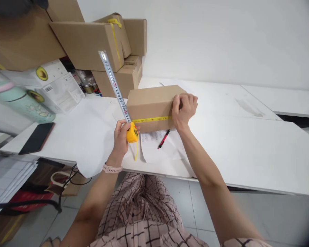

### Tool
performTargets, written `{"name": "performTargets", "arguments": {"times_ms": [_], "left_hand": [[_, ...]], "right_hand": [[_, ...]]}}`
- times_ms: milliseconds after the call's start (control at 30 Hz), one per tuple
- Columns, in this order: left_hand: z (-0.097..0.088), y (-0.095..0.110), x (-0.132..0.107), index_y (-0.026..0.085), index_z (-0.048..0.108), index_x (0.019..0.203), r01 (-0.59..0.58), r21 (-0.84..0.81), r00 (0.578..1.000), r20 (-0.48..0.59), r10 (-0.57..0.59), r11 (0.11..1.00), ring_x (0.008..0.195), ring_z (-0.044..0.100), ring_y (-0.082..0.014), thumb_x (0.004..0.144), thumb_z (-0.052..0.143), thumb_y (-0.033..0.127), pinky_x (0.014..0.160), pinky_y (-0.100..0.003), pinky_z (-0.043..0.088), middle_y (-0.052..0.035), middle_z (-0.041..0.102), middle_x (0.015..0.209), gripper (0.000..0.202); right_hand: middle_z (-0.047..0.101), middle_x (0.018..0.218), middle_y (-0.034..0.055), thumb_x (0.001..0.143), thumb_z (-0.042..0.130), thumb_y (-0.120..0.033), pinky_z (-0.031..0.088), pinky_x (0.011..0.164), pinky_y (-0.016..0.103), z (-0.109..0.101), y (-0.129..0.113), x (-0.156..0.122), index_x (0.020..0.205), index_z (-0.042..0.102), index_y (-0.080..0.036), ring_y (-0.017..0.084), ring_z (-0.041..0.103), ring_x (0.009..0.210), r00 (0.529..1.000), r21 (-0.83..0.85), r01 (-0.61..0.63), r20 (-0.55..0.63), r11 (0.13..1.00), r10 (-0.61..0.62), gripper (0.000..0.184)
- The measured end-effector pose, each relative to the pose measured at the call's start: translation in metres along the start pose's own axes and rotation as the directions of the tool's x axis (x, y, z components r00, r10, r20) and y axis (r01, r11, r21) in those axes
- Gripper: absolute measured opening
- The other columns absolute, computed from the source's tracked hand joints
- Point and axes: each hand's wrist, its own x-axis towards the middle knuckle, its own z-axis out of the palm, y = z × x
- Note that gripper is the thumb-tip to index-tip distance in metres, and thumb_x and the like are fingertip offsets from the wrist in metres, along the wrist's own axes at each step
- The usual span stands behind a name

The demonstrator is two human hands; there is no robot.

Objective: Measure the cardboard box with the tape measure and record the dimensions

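My left hand (122,136) is wrapped round a yellow tape measure (133,133), whose strap hangs down. Its silver blade (115,85) is drawn out and slants up and away to the left, past the near left corner of a small cardboard box (154,103). Yellow printed tape (151,119) runs along the box's near side. With curled fingers, my right hand (184,109) grips the box's right end; some fingertips are hidden. Under and in front of the box lies a written sheet of paper (154,154), with a red and black pen (164,139) on it.
Cardboard boxes (84,44) are stacked at the back left. Beside them stand white cartons (58,85) with avocado pictures, a mint bottle (25,103) and a dark phone (37,138). The white table (247,147) stretches right, against a white wall.
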Motion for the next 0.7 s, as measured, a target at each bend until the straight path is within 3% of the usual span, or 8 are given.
{"name": "performTargets", "arguments": {"times_ms": [133,267,333,400,500,567,633,700], "left_hand": [[0.000,-0.010,0.003,0.022,0.052,0.094,0.057,0.023,0.998,0.001,-0.057,0.998,0.067,0.074,-0.0181,0.071,0.074,0.038,0.063,-0.030,0.060,0.0028,0.071,0.081,0.035],[-0.004,-0.003,-0.018,0.022,0.054,0.097,-0.056,0.090,0.998,-0.026,0.059,0.994,0.074,0.073,-0.0162,0.075,0.076,0.039,0.067,-0.030,0.059,-0.0041,0.072,0.116,0.036],[-0.007,0.008,-0.037,0.023,0.056,0.104,-0.100,0.180,0.995,0.041,0.094,0.979,0.082,0.072,-0.0165,0.078,0.076,0.039,0.071,-0.030,0.059,-0.0054,0.068,0.126,0.036],[-0.008,0.020,-0.057,0.023,0.058,0.108,-0.042,0.327,0.982,0.189,-0.022,0.944,0.082,0.069,-0.0166,0.081,0.075,0.038,0.070,-0.028,0.056,-0.0051,0.070,0.115,0.035],[-0.009,0.032,-0.084,0.023,0.059,0.108,0.049,0.582,0.856,0.394,-0.334,0.812,0.069,0.059,-0.0138,0.087,0.069,0.038,0.060,-0.024,0.047,0.0000,0.066,0.088,0.028],[-0.009,0.033,-0.096,0.023,0.059,0.108,0.020,0.679,0.763,0.464,-0.450,0.734,0.065,0.051,-0.0122,0.089,0.065,0.037,0.059,-0.024,0.042,0.0034,0.058,0.078,0.024],[-0.009,0.030,-0.102,0.024,0.058,0.108,-0.022,0.721,0.714,0.496,-0.494,0.693,0.064,0.046,-0.0121,0.090,0.063,0.038,0.060,-0.025,0.040,0.0053,0.051,0.073,0.024],[-0.010,0.027,-0.105,0.025,0.058,0.112,-0.050,0.748,0.706,0.496,-0.506,0.662,0.065,0.046,-0.0127,0.091,0.063,0.039,0.062,-0.026,0.041,0.0051,0.051,0.074,0.027]], "right_hand": [[0.067,0.100,0.0123,0.104,0.037,-0.038,0.043,0.095,0.048,0.003,0.020,-0.022,0.090,0.064,-0.021,0.027,0.058,0.104,0.999,0.064,-0.040,-0.012,0.997,0.040,0.035],[0.071,0.104,0.0099,0.102,0.043,-0.038,0.040,0.101,0.050,-0.015,0.022,-0.026,0.091,0.066,-0.022,0.026,0.060,0.108,0.999,0.068,-0.044,0.003,0.997,0.044,0.030],[0.072,0.105,0.0084,0.103,0.044,-0.042,0.042,0.102,0.050,-0.031,0.015,-0.019,0.095,0.067,-0.023,0.026,0.061,0.109,0.996,0.140,-0.094,0.003,0.986,0.094,0.031],[0.071,0.106,0.0072,0.104,0.040,-0.049,0.049,0.093,0.046,-0.049,0.003,-0.010,0.109,0.066,-0.025,0.024,0.064,0.104,0.987,0.327,-0.161,0.049,0.931,0.153,0.036],[0.069,0.099,0.0051,0.104,0.028,-0.061,0.053,0.070,0.035,-0.082,-0.017,-0.001,0.128,0.058,-0.027,0.018,0.068,0.080,0.963,0.590,-0.270,0.177,0.761,0.205,0.051],[0.070,0.093,0.0046,0.103,0.036,-0.062,0.050,0.059,0.031,-0.103,-0.027,0.000,0.128,0.059,-0.026,0.015,0.064,0.067,0.943,0.658,-0.331,0.215,0.676,0.253,0.049],[0.068,0.079,0.0018,0.100,0.050,-0.057,0.045,0.050,0.029,-0.121,-0.032,-0.005,0.119,0.063,-0.026,0.013,0.057,0.056,0.924,0.678,-0.375,0.221,0.633,0.312,0.039],[0.063,0.064,-0.0020,0.097,0.059,-0.053,0.040,0.043,0.028,-0.134,-0.030,-0.014,0.110,0.066,-0.025,0.013,0.052,0.048,0.902,0.677,-0.412,0.207,0.610,0.380,0.031]]}}
